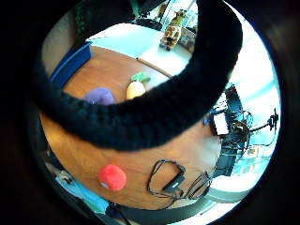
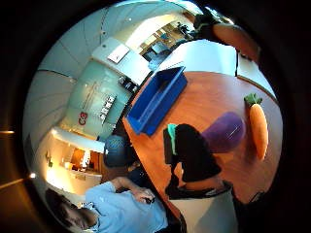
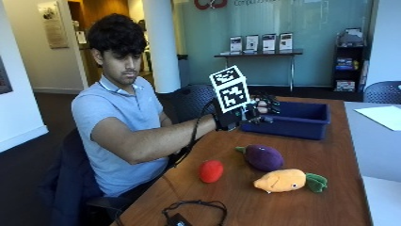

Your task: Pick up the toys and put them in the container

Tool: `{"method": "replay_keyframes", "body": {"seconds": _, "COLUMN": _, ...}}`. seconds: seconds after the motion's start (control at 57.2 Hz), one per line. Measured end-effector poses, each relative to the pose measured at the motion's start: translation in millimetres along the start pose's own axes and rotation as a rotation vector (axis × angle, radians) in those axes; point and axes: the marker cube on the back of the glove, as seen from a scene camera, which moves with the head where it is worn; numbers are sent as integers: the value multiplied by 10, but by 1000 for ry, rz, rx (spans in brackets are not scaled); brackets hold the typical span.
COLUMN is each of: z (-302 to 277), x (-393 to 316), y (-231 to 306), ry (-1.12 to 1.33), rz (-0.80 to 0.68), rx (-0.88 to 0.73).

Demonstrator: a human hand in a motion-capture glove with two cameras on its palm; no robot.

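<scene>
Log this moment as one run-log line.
right hand: raised beside blue bin, empty | on table: eggplant, carrot, red toy

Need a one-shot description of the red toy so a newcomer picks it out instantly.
Start at the brown wooden table with the blue container at its far end. Three soft toys lie nearer the camera: a purple eggplant, an orange carrot and the red toy. It is the small round one, alone nearest the person's edge, with no green leaves.

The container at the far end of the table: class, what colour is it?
The container is dark blue, seen best in the outside view.
</scene>
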Motion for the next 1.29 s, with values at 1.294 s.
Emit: {"method": "replay_keyframes", "body": {"seconds": 1.294, "z": 703, "x": -1802, "y": -1259, "ry": 167, "rz": -282, "rx": -192}}
